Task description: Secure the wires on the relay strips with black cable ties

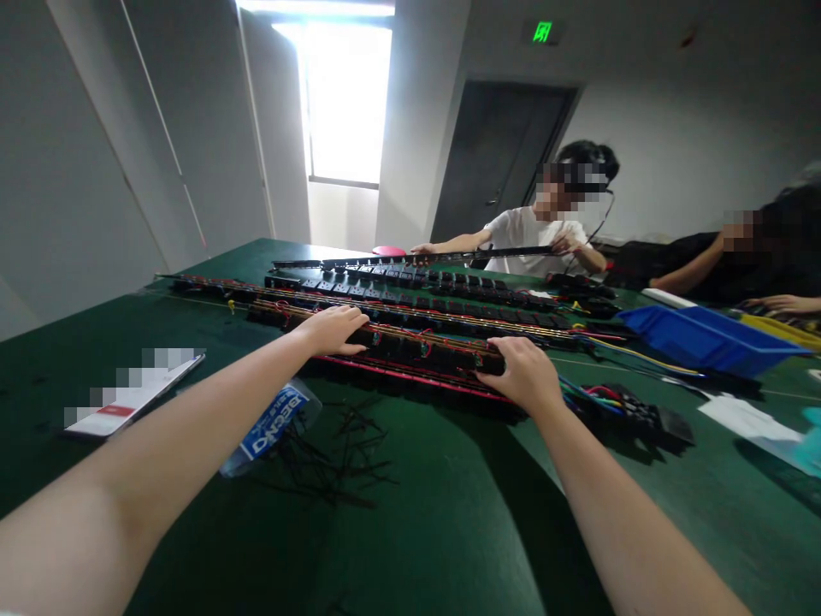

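Note:
A long black power strip with copper-coloured bars and red wires along its open side lies across the green table. My left hand grips it left of its middle, fingers over the top edge and thumb at the near side. Toward its right end, my right hand is wrapped round the same strip. A pink-red edge runs just below it. From the right end trails a bundle of coloured wires with black parts. More black strips lie behind, some showing sockets.
Near my left forearm lie a clear plastic bag with a blue label and scattered thin black ties. A phone-like flat object is at left. A blue bin and white paper are at right. Across the table, a person holds another strip.

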Tool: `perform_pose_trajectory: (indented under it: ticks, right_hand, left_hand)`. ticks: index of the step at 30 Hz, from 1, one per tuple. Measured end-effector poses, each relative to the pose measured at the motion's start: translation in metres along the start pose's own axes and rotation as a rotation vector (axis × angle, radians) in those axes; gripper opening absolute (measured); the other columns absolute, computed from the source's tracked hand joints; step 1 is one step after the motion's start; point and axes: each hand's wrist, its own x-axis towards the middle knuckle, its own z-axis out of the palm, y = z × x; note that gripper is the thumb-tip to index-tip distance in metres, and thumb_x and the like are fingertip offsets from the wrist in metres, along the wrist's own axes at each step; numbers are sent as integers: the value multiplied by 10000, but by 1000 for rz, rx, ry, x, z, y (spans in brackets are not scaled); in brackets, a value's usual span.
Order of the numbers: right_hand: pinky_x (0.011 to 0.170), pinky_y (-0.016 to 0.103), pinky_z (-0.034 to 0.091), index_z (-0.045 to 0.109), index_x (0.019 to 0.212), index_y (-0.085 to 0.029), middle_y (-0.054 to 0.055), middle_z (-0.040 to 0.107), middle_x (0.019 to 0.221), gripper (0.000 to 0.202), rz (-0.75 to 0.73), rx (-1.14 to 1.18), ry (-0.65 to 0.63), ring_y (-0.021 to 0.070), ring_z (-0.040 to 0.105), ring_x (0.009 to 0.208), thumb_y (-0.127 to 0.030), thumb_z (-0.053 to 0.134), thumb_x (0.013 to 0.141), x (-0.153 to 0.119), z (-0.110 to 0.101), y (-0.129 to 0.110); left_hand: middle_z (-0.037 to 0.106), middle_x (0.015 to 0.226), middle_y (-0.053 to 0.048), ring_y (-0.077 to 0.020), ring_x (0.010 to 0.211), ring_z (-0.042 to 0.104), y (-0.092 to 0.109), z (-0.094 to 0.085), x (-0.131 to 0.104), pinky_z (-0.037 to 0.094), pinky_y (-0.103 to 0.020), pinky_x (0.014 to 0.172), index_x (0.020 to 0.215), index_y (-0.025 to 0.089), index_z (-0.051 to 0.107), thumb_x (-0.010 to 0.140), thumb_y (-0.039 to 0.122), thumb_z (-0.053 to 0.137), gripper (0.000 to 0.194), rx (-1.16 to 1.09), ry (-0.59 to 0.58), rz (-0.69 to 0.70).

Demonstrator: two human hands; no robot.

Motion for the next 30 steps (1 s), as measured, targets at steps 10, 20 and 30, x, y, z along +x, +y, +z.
perform_pose_trajectory:
  ticks: [10,20,30]
  right_hand:
    - [909,467,581,623,1284,-192,103,647,1295,371,-35,71,-152,240,660,1090,-402,635,979,-16,-3,-7]
    - [907,465,580,625,1277,-190,102,648,1290,368,23,67,-206,240,659,1088,-403,636,978,-21,-11,-13]
    - [901,448,583,637,1256,-196,97,658,1274,337,-23,169,-410,226,667,1065,-397,627,986,-13,-27,-6]
  left_hand:
    - [619,1318,-111,-251,1134,644,9,7,-18,576,-476,956,1309,171,593,983,395,637,398,-106,-45,-5]
    - [636,1281,-105,-238,1099,655,13,-3,-20,584,-459,935,1284,167,605,986,395,633,377,-201,-149,-88]
    - [626,1306,-108,-249,1135,643,23,-1,-17,573,-476,961,1288,170,605,984,397,635,381,-224,-198,-80]
